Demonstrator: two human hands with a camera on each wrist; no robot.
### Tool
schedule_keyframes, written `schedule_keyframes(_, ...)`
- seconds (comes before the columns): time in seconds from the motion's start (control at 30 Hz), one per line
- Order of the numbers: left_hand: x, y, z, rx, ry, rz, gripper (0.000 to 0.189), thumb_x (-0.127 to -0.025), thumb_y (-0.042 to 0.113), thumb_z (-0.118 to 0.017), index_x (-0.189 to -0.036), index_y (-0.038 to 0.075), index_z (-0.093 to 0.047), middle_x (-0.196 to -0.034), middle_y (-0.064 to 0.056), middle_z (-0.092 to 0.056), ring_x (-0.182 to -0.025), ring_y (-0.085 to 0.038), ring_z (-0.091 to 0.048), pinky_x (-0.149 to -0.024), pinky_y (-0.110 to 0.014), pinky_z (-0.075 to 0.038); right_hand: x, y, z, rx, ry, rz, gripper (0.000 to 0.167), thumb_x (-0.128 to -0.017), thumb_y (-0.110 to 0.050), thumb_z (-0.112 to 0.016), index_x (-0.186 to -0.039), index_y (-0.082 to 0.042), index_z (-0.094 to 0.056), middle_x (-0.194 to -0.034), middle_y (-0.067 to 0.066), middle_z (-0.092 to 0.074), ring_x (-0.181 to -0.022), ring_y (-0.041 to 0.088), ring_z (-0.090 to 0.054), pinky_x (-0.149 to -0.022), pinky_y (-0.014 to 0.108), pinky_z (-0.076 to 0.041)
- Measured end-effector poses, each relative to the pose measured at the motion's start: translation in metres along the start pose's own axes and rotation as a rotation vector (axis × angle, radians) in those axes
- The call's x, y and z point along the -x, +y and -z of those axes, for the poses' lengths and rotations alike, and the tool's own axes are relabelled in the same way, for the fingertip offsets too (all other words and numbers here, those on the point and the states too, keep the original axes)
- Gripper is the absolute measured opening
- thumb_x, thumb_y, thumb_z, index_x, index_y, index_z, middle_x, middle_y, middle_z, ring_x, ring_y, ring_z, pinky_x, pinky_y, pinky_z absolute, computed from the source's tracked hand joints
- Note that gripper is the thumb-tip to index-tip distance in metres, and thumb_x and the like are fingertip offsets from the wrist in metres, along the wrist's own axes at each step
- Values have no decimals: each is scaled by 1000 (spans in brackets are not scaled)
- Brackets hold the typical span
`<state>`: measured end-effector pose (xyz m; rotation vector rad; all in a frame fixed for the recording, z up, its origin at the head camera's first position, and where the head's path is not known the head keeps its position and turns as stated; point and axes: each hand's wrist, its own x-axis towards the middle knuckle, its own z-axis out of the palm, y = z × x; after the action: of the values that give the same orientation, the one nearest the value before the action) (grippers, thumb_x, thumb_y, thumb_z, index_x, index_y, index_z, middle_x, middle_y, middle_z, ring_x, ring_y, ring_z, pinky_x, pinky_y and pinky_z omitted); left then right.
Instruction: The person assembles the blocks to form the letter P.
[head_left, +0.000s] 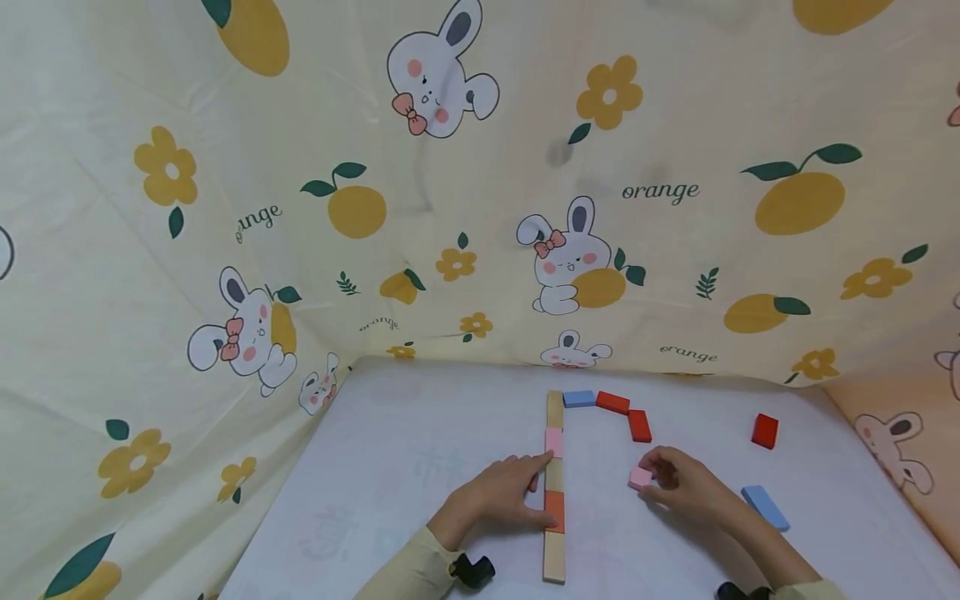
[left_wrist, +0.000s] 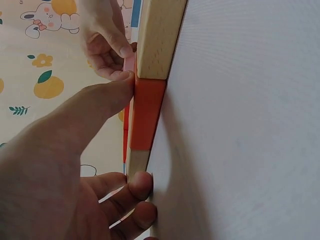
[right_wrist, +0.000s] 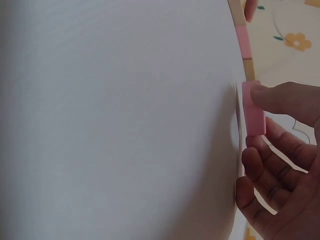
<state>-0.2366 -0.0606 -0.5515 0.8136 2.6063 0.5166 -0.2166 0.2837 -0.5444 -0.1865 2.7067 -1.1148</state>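
Pink block (head_left: 640, 478), pinched in right hand's grip (head_left: 687, 487), thumb (right_wrist: 285, 98) against it

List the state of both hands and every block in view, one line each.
Straight row of tan wooden, pink and orange rectangular blocks: end to end
Far blue rectangular block: flat, at row's far end
Two red rectangular blocks beside it: flat, angled
Held pink rectangular block: pinched, table contact unclear
Lone red rectangular block: flat, apart
Near blue rectangular block: flat, apart
Left hand: touching row
Right hand: pinching pink block
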Motion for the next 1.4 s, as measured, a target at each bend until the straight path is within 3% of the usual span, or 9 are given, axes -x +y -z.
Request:
schedule_keyframes(0.4, 1, -1, -1, -10, 10, -12, 100, -88, 69, -78, -168, 28, -36, -98, 11, -53, -95, -7, -48, -81, -32, -42, -19, -15, -9, -23, -22, 129, 40, -87, -10, -89, -121, -4, -68, -107, 4, -64, -96, 22, -57, -75, 23, -55)
schedule_keyframes(0.93, 0, -1, 0, -9, 18, -9, 99, -87, 70, -78, -168, 28, -38, -95, 11, -53, -91, -7, -49, -74, -29, -42, -52, -33, -28, -25, -37, 238, 34, -88, -11, -88, -117, -9, -70, -104, 3, -64, -94, 22, -58, -73, 24, -55)
schedule_keyframes(1.4, 2, 0, 1, 17, 20, -5, 98, -87, 66, -81, -167, 28, -39, -95, 10, -54, -88, -6, -49, -71, -28, -41, -68, -44, -44, -25, -67, 243, 34, -89, -10, -88, -118, -10, -70, -103, 3, -64, -93, 22, -59, -75, 23, -56)
